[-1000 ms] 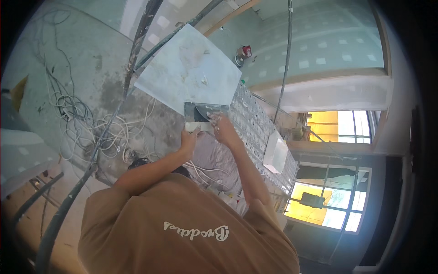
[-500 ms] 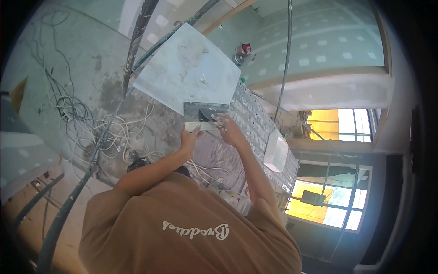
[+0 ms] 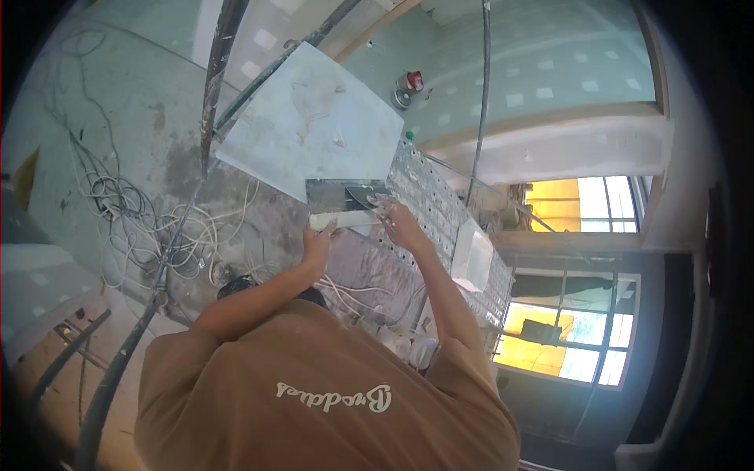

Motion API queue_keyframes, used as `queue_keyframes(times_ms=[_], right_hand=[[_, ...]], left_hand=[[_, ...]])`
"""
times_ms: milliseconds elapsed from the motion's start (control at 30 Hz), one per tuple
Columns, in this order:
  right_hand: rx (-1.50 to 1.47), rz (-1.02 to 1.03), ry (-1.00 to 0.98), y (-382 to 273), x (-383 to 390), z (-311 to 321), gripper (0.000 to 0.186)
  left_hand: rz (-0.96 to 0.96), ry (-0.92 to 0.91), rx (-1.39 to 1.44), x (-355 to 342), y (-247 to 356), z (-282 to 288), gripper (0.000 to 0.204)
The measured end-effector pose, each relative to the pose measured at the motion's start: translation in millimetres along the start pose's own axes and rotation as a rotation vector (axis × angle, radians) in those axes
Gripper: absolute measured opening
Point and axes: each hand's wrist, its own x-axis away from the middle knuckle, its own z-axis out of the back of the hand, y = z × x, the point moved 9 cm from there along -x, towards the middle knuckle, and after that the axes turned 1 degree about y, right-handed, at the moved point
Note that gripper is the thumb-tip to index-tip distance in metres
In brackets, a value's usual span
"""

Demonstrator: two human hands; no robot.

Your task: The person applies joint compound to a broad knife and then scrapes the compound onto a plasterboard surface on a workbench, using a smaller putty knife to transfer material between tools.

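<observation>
My left hand (image 3: 317,242) is closed on the pale edge of a wide flat plastering blade (image 3: 323,193), a dark grey rectangle held out in front of me. In my right hand (image 3: 399,223) is a small dark putty knife (image 3: 361,196), its blade lying over the right part of the wide blade. The fingers of the right hand are closed round it, and its handle is mostly hidden. Just beyond the tools lies a large white board (image 3: 314,118) with smears of plaster, its near edge meeting the wide blade.
A perforated metal plank (image 3: 428,192) runs along the right, bearing a white block-like box (image 3: 473,255). Tangled cables (image 3: 118,196) lie on the floor at left. Scaffold poles (image 3: 212,94) cross the left side. A red-and-white bucket (image 3: 410,82) stands at the back.
The view has shifted slightly, so the board and tools appear a little farther left. The putty knife has turned flatter and sits farther right along the wide blade.
</observation>
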Motion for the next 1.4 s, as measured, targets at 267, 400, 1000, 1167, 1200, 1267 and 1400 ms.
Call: queue_keyframes(times_ms=[267, 400, 1000, 1167, 1200, 1267, 1400], right_hand=[[0.011, 0.018, 0.003, 15, -5, 35, 0.036], [-0.002, -0.049, -0.127, 35, 36, 16, 0.034], [0.034, 0.118, -0.012, 28, 26, 30, 0.038], [0.046, 0.110, -0.178, 46, 44, 39, 0.041], [0.050, 0.156, -0.136, 43, 44, 43, 0.042], [0.048, 0.208, -0.102, 39, 39, 43, 0.044], [0.136, 0.218, -0.199, 45, 22, 50, 0.047]], left_hand=[[-0.010, 0.038, 0.076, -3, 9, 3, 0.023], [0.015, 0.052, 0.032, -1, 3, -1, 0.022], [-0.032, 0.096, -0.083, 10, 16, -1, 0.023], [-0.070, 0.120, -0.112, 14, 23, -5, 0.020], [-0.070, 0.130, -0.108, 15, 21, -4, 0.020], [-0.111, 0.090, -0.065, 13, 22, -7, 0.020], [-0.077, 0.106, -0.118, 18, 23, -7, 0.020]])
